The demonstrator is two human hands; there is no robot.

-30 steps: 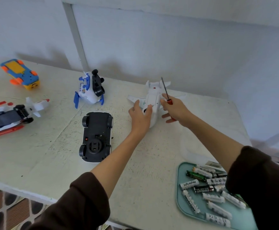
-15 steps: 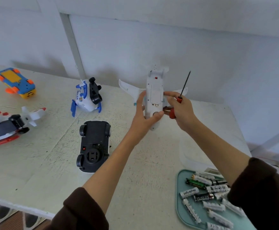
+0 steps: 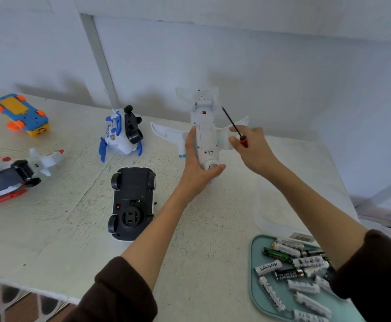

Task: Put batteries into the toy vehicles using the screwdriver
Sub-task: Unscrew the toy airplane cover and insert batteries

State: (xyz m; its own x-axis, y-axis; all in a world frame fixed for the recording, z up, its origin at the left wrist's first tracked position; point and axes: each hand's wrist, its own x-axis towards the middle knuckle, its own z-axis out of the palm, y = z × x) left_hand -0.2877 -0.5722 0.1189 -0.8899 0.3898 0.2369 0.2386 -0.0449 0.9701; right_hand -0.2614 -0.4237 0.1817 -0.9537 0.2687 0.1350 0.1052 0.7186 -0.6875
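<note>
A worn, speckled white table is standing against a pale wall; patterned floor tiles are showing below its near edge. Lying on it are a black-bottomed toy car turned underside up, a blue-and-white toy, a red-and-white toy plane and an orange-and-blue toy; a teal tray of batteries is sitting at the near right. The left hand is gripping the white toy plane, belly toward the camera and nose down, thumb curling under the nose, fingers along its side; the right hand is pinching the red-handled screwdriver, its shaft pointing up and left beside the plane's right wing.
</note>
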